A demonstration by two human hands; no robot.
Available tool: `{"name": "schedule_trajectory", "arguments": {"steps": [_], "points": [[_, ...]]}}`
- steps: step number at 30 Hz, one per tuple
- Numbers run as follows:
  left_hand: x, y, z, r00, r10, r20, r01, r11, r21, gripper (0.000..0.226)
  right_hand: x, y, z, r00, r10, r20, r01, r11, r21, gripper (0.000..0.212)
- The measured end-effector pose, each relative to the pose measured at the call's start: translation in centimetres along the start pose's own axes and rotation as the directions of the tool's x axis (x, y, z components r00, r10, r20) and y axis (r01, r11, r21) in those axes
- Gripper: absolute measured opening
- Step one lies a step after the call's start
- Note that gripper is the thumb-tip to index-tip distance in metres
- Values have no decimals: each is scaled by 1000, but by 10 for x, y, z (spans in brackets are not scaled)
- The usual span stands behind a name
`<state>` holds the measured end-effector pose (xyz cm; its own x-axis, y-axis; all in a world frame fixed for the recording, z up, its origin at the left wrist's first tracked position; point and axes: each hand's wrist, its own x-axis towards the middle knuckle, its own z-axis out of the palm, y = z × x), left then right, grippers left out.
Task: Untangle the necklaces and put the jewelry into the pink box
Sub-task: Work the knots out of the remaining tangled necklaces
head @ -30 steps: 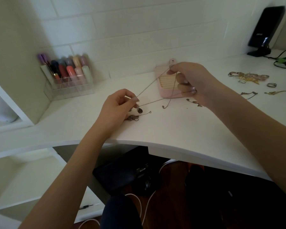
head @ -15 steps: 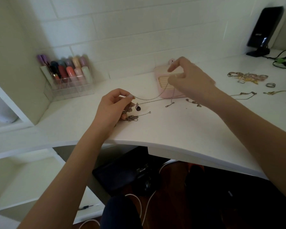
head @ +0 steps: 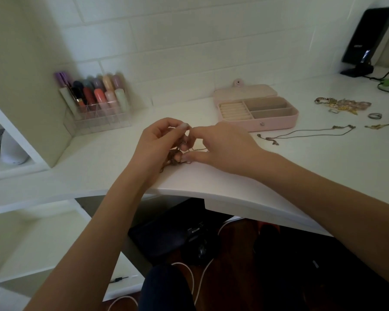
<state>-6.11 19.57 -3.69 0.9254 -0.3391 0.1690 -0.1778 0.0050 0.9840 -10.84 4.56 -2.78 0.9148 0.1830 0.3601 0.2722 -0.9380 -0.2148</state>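
Nothing lies in the open pink box (head: 276, 122) beyond the grip yet: both the left hand (head: 157, 147) and right hand (head: 220, 147) pinch the tangled necklaces (head: 174, 159), with one necklace (head: 305, 134) freed rightward.

Two bare forearms reach forward and converge, the hands meeting fingertip to fingertip. The left hand (head: 157, 144) is raised with its fingers curled, thumb and forefinger pinched together at the top. The right hand (head: 222, 147) lies lower, palm down, wrist angled inward, its fingers bent and pinching close against those of the left.
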Motion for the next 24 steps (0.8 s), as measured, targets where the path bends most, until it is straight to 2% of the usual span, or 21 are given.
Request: {"name": "schedule_trajectory", "arguments": {"steps": [4,6,9,12,13,15,18,24], "points": [[1,0,0,1000,16,20,-16,1000,-25,12,1,3,2,1000,15,24,-19,987,161,18],[2,-1,-2,1000,15,3,-15,998,-55,12,1,8,0,999,44,13,-46,967,252,22],[4,-2,-4,1000,7,-1,-7,996,-84,12,0,18,-9,992,129,-3,-113,879,462,27],[4,-3,-5,1000,8,18,-8,1000,-19,20,-1,26,-18,977,211,16,-180,791,585,28],[5,-4,-6,1000,12,11,-13,1000,11,23,-1,27,-21,965,261,26,-212,720,661,31],[6,-6,-6,1000,16,-22,-15,999,38,21,1,28,-29,929,359,87,-264,478,838,38],[8,-9,-8,995,8,-103,-6,1000,18,16,3,35,-41,917,346,197,-263,156,952,38],[12,-14,-10,968,23,-249,-2,997,83,17,2,56,-50,940,301,159,-100,-202,974,35]]}}
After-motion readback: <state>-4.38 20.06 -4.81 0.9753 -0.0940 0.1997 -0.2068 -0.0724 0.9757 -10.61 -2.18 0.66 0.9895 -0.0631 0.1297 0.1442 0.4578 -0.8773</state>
